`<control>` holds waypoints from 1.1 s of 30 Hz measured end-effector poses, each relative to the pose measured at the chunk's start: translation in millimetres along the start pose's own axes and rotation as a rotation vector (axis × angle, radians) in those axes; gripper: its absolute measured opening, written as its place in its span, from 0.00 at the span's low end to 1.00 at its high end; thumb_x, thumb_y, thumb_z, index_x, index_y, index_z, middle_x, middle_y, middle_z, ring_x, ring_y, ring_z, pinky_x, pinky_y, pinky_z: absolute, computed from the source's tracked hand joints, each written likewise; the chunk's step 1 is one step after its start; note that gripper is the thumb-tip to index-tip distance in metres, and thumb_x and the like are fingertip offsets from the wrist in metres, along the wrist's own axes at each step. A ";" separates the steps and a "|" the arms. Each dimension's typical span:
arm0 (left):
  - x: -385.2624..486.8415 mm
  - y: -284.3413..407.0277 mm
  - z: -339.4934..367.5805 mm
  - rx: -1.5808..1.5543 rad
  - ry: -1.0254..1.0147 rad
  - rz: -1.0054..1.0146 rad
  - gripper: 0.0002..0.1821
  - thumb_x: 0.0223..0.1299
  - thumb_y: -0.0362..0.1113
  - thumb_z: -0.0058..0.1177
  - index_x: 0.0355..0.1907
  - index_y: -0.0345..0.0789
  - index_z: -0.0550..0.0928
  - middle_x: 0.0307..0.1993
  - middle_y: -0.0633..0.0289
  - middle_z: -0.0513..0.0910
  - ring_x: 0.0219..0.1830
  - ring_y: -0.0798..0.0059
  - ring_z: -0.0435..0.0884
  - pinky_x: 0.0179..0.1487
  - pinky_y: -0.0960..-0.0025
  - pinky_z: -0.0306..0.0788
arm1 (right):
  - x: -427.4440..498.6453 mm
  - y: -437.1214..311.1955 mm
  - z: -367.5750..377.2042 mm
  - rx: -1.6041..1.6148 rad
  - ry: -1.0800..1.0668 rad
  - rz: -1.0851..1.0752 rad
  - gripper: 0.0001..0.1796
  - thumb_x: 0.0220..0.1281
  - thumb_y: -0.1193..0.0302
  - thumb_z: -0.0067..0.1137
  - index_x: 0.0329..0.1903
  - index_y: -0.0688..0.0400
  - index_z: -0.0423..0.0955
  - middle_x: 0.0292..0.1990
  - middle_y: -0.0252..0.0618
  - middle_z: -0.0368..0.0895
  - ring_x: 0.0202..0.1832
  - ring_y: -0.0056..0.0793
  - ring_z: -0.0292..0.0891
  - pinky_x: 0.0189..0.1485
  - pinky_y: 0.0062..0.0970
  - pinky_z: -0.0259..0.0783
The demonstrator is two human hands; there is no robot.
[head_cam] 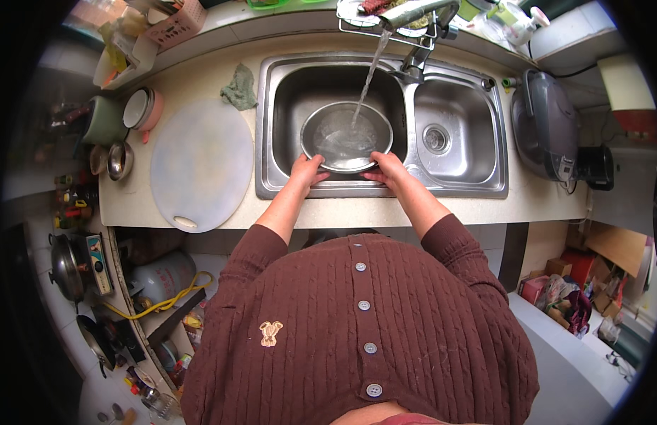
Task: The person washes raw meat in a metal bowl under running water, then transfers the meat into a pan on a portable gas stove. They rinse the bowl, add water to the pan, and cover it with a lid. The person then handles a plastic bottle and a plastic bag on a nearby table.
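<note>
A round stainless steel basin (334, 139) is held in the left bowl of a double steel sink (286, 122). My left hand (308, 171) grips its near left rim, thumb on top and fingers below. On the near right rim my right hand (386, 171) holds it the same way. Water runs from the faucet (408, 16) into the basin, which has water in it with a rippled surface. Whether the basin's underside touches the sink cannot be seen.
Left of the sink lie a round translucent cutting board (201, 164) and a green cloth (240, 87). Small metal bowls (120, 160) and a pink-sided pot (150, 109) stand farther left. A dark rice cooker (546, 119) stands right of the sink. A wire rack (355, 22) is beside the faucet.
</note>
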State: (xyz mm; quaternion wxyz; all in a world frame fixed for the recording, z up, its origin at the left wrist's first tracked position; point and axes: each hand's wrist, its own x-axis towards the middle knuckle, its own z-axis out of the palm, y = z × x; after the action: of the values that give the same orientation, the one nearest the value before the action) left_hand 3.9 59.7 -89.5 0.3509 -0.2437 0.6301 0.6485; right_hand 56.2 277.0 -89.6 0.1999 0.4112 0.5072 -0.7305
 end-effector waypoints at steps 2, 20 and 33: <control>0.1 -0.1 0.2 0.000 0.006 -0.001 0.21 0.56 0.31 0.51 0.53 0.30 0.69 0.50 0.54 0.75 0.46 0.65 0.80 0.45 0.67 0.82 | 0.8 0.2 -0.4 -0.003 -0.007 0.005 0.19 0.56 0.76 0.49 0.50 0.71 0.65 0.38 0.50 0.78 0.34 0.41 0.82 0.36 0.28 0.83; 4.0 -1.7 -2.0 -0.019 -0.020 -0.015 0.21 0.56 0.31 0.51 0.53 0.30 0.69 0.50 0.53 0.75 0.46 0.64 0.79 0.45 0.67 0.82 | 2.8 2.4 -1.1 0.007 0.003 -0.011 0.18 0.56 0.76 0.50 0.48 0.73 0.66 0.38 0.52 0.78 0.34 0.43 0.82 0.36 0.29 0.83; 2.3 -0.5 -1.5 -0.001 -0.009 -0.003 0.18 0.58 0.32 0.52 0.51 0.32 0.69 0.46 0.57 0.74 0.43 0.67 0.81 0.43 0.70 0.83 | -0.5 0.4 1.9 0.019 0.042 -0.006 0.17 0.55 0.76 0.50 0.47 0.71 0.66 0.37 0.49 0.78 0.33 0.41 0.82 0.34 0.29 0.83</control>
State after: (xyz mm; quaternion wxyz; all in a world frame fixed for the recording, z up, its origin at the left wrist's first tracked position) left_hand 2.7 58.6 -91.7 0.3545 -0.2418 0.6279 0.6493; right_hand 56.0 275.1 -89.2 0.1830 0.4267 0.5057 -0.7271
